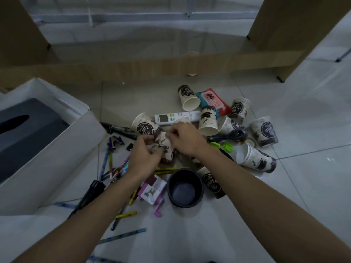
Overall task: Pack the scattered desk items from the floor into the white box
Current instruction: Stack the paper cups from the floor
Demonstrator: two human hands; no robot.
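Both hands work over the middle of the pile on the floor (303, 120). The left hand (146, 152) and the right hand (184, 141) close their fingers on printed paper cups (167, 147) lying on their sides between them, apparently nesting or gathering them, though the blur hides exactly how many cups they grip. The white box (57, 143) stands open just left of the pile, with a dark grey tissue holder (28, 130) already inside.

Most of the task remains, by the look of it. About 7 more loose cups lie to the right, a white remote control (176, 117) sits behind the hands, a red and teal packet (212, 99) lies further back, a black round pot (185, 187) stands near the forearms, and pens (121, 235) are strewn towards the box.

The step would go best by sliding 1 cup straight into another, mouths aligned, pinching the rims lightly so the thin paper does not crush. Stacking the rest before lifting would save trips, and the stack should go in beside the tissue holder.
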